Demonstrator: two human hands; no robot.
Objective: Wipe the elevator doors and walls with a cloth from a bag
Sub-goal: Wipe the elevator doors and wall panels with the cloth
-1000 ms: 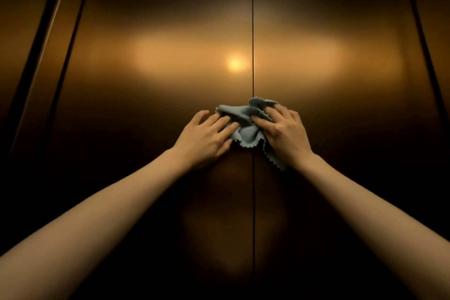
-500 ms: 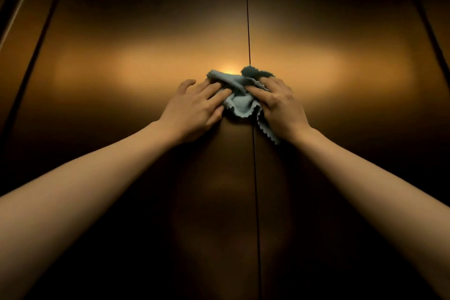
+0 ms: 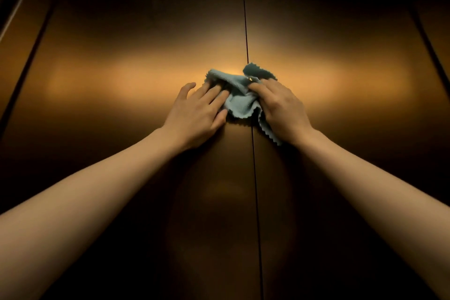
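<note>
The crumpled pale-blue scallop-edged cloth [image 3: 239, 98] lies on the centre seam of the brushed bronze metal elevator doors [image 3: 146, 75]. The left hand [image 3: 198, 114] presses it with straight fingers; the right hand [image 3: 280, 107] grasps it, fingers curled. Spread it flatter, keep even pressure, and overlap strokes across both panels.

Brushed glossy metal doors [image 3: 146, 80]; soft matt cloth [image 3: 239, 101].

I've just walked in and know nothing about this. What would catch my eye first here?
Two bare hands meet at the middle of the picture, the left hand and the right hand both pressing a crumpled pale blue cloth against closed bronze elevator doors. The cloth sits right over the dark seam where the doors meet. A warm band of reflected light glows across the metal at hand height.
</note>
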